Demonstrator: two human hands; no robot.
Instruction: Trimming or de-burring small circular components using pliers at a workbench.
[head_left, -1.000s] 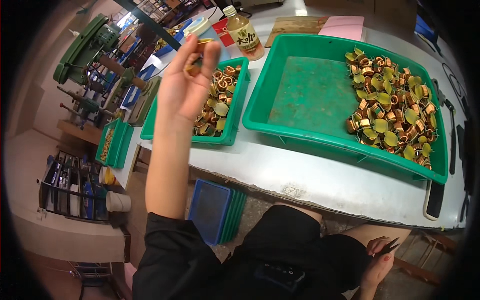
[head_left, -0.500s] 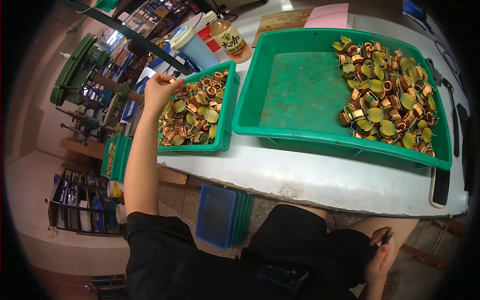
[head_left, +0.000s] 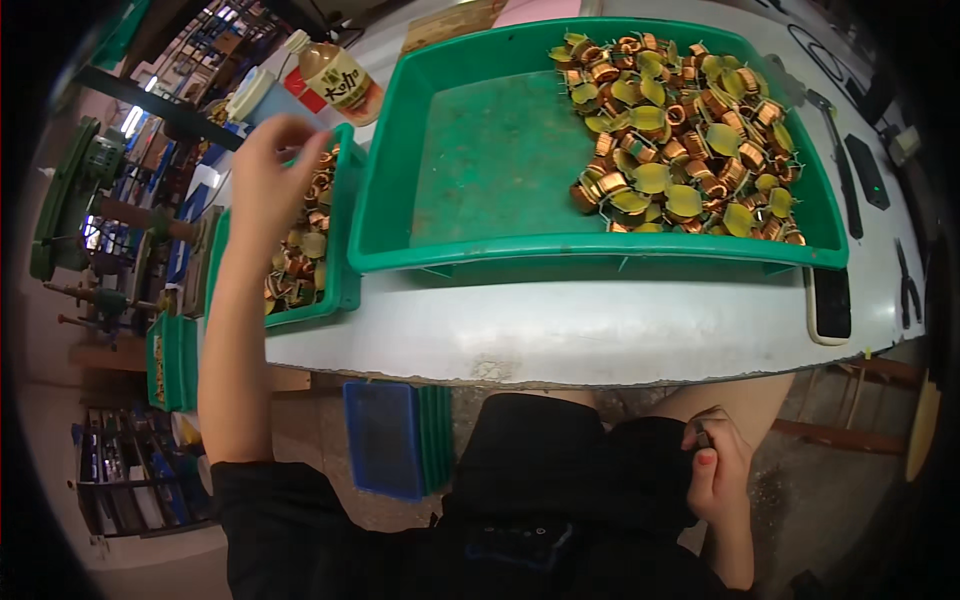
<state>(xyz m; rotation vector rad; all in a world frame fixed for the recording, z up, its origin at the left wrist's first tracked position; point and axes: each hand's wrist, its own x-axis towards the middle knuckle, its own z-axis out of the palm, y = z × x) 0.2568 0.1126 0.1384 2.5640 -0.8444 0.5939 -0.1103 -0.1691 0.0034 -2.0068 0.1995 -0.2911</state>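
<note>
My left hand [head_left: 268,185] is raised over the smaller green tray [head_left: 349,225], its fingers curled and pinched together. The hand is slightly blurred, and whatever the fingertips hold cannot be made out. That tray is filled with copper-wound coils [head_left: 300,265] bearing yellow discs, partly hidden behind my hand and forearm. Low by my thigh, my right hand [head_left: 722,465] is closed around a small dark tool [head_left: 703,436], whose kind I cannot tell. A larger green tray [head_left: 590,245] stands beside the small one, with similar coils [head_left: 690,135] heaped in its right half.
Behind the trays stand a labelled drink bottle [head_left: 340,82] and a pale blue lidded cup [head_left: 262,98]. A phone [head_left: 829,305], a hammer [head_left: 840,165] and pliers [head_left: 907,285] lie at right. A green drill press [head_left: 85,200] is at left; stacked blue and green trays [head_left: 385,440] sit below the table.
The view has turned, so trays and table appear further left and higher. My left hand remains above the smaller tray with fingers curled. My right hand still grips the dark tool near my thigh.
</note>
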